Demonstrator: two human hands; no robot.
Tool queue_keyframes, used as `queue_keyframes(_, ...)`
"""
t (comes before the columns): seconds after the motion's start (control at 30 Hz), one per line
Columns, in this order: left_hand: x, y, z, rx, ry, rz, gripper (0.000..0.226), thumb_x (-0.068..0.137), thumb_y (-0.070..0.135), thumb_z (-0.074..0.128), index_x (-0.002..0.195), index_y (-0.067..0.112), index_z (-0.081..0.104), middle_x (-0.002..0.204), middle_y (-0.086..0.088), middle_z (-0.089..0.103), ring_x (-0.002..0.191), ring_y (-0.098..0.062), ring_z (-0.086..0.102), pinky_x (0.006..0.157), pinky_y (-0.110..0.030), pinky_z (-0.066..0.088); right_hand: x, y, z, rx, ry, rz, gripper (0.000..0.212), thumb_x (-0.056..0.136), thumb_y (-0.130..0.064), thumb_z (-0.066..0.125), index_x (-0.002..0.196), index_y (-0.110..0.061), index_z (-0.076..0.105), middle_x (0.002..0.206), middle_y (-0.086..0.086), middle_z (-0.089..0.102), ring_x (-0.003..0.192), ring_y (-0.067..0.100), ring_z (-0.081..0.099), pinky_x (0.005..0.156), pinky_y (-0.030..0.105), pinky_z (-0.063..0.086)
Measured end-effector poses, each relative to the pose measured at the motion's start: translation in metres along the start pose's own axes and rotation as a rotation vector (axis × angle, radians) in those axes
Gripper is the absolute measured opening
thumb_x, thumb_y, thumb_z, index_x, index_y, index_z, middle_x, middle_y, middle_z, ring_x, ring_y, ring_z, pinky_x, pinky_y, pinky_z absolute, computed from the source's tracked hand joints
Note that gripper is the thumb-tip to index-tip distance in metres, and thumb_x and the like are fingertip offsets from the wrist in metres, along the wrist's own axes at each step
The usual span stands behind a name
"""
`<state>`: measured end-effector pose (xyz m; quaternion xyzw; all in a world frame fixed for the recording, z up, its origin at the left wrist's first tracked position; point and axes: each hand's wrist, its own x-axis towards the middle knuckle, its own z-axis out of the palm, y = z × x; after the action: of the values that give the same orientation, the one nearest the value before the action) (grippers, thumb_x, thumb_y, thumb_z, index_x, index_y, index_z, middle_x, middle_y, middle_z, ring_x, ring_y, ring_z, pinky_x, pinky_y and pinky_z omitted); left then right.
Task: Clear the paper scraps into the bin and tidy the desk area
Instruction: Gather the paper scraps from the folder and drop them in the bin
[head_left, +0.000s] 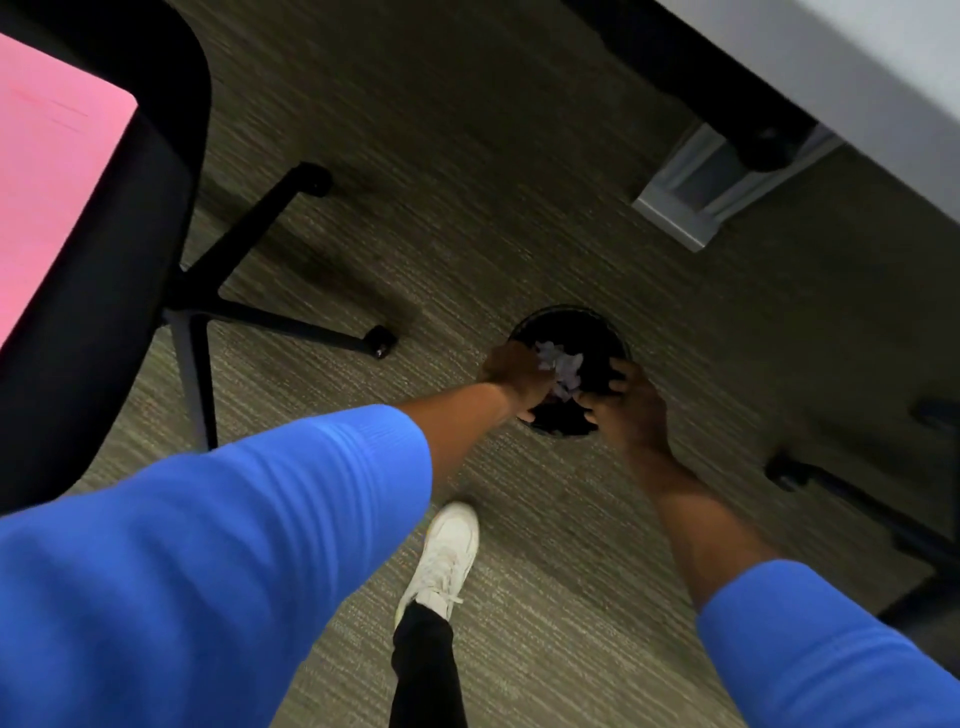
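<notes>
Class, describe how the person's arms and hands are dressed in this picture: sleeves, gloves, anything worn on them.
Both arms wear bright blue long sleeves, the left sleeve and the right sleeve, in a finely ribbed knit, pushed up so the forearms are bare. The left hand and right hand are bare: no gloves. No watch or ring can be made out, though the picture is blurred.

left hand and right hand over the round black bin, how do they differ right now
The left hand is at the round black bin's left rim, right beside the pale paper scraps; the right hand is at the near right rim, fingers curled, no scraps visibly in it. The left forearm comes in at a flatter angle; the right rises steeply. Both wear blue sleeves pushed up and reach to the same bin.
</notes>
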<state>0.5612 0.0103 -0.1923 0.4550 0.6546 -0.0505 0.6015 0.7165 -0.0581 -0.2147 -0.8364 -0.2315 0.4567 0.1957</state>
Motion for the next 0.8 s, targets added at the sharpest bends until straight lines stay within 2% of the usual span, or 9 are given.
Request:
queue_keyframes(0.1, -0.003, -0.008, -0.006, 0.160, 0.023, 0.039, 0.053, 0.100, 0.033, 0.070, 0.138, -0.002, 0.062, 0.135, -0.024, 0.069, 0.116, -0.042, 0.073, 0.093, -0.048, 0.064, -0.006, -0.003, 0.002, -0.012, -0.012, -0.047, 0.077, 0.072, -0.016, 0.091, 0.140, -0.024, 0.057, 0.122, 0.005, 0.064, 0.116, 0.033, 0.068, 0.096, 0.057, 0.058)
queue_keyframes(0.3, -0.017, -0.017, -0.027, 0.455, -0.018, 0.213, 0.046, 0.104, 0.043, 0.058, 0.127, 0.007, 0.073, 0.129, -0.017, 0.073, 0.117, -0.035, 0.070, 0.098, -0.039, 0.058, -0.028, -0.016, 0.015, 0.000, -0.050, -0.147, 0.060, 0.074, -0.016, 0.089, 0.125, -0.033, 0.062, 0.095, -0.027, 0.065, 0.096, 0.007, 0.070, 0.092, 0.054, 0.061)
queue_keyframes(0.37, -0.024, -0.021, -0.038, 0.493, -0.002, 0.258, 0.045, 0.106, 0.044, 0.052, 0.125, 0.009, 0.074, 0.127, -0.015, 0.074, 0.115, -0.034, 0.071, 0.094, -0.037, 0.057, -0.038, -0.025, 0.023, -0.007, -0.055, -0.193, 0.056, 0.075, -0.012, 0.087, 0.116, -0.039, 0.060, 0.100, -0.023, 0.070, 0.099, 0.007, 0.072, 0.093, 0.054, 0.061)
queue_keyframes(0.47, -0.038, -0.032, -0.058, 0.478, 0.101, 0.266, 0.034, 0.107, 0.031, 0.049, 0.112, 0.009, 0.075, 0.118, -0.013, 0.076, 0.098, -0.028, 0.072, 0.083, -0.033, 0.060, -0.054, -0.042, 0.035, -0.015, -0.086, -0.173, 0.065, 0.076, -0.014, 0.089, 0.133, -0.021, 0.058, 0.121, 0.001, 0.071, 0.114, 0.025, 0.069, 0.097, 0.053, 0.059)
queue_keyframes(0.53, -0.051, -0.040, -0.076, 0.391, 0.192, 0.236, 0.022, 0.101, 0.022, 0.060, 0.105, 0.009, 0.076, 0.109, -0.013, 0.078, 0.093, -0.027, 0.073, 0.083, -0.035, 0.063, -0.067, -0.053, 0.044, -0.061, -0.099, -0.181, 0.071, 0.075, -0.020, 0.090, 0.138, -0.021, 0.057, 0.125, 0.001, 0.072, 0.108, 0.013, 0.068, 0.089, 0.027, 0.060)
queue_keyframes(0.6, -0.067, -0.048, -0.100, 0.323, 0.302, 0.226, 0.016, 0.095, 0.020, 0.069, 0.104, 0.011, 0.078, 0.104, -0.013, 0.079, 0.098, -0.030, 0.074, 0.088, -0.038, 0.064, -0.084, -0.068, 0.054, -0.118, -0.084, -0.231, 0.072, 0.074, -0.022, 0.091, 0.137, -0.022, 0.058, 0.118, -0.003, 0.072, 0.090, -0.004, 0.063, 0.073, 0.002, 0.044)
queue_keyframes(0.67, -0.082, -0.057, -0.126, 0.291, 0.374, 0.257, 0.014, 0.095, 0.023, 0.070, 0.102, 0.014, 0.078, 0.100, -0.009, 0.080, 0.099, -0.028, 0.073, 0.088, -0.039, 0.062, -0.101, -0.079, 0.067, -0.116, -0.115, -0.244, 0.069, 0.073, -0.024, 0.092, 0.134, -0.021, 0.059, 0.111, -0.002, 0.070, 0.092, 0.002, 0.066, 0.081, 0.015, 0.049)
queue_keyframes(0.73, -0.096, -0.067, -0.155, 0.241, 0.410, 0.289, 0.013, 0.097, 0.028, 0.069, 0.097, 0.019, 0.078, 0.091, -0.003, 0.080, 0.092, -0.023, 0.074, 0.085, -0.040, 0.062, -0.119, -0.092, 0.082, -0.100, -0.154, -0.229, 0.053, 0.075, -0.029, 0.092, 0.117, -0.029, 0.060, 0.103, 0.000, 0.071, 0.100, 0.025, 0.071, 0.090, 0.044, 0.058)
queue_keyframes(0.8, -0.107, -0.077, -0.187, 0.197, 0.458, 0.290, 0.015, 0.097, 0.033, 0.068, 0.089, 0.022, 0.074, 0.082, 0.004, 0.076, 0.085, -0.021, 0.072, 0.079, -0.038, 0.061, -0.137, -0.105, 0.096, -0.100, -0.178, -0.241, 0.043, 0.074, -0.033, 0.091, 0.101, -0.035, 0.057, 0.099, 0.003, 0.073, 0.095, 0.031, 0.073, 0.086, 0.057, 0.060)
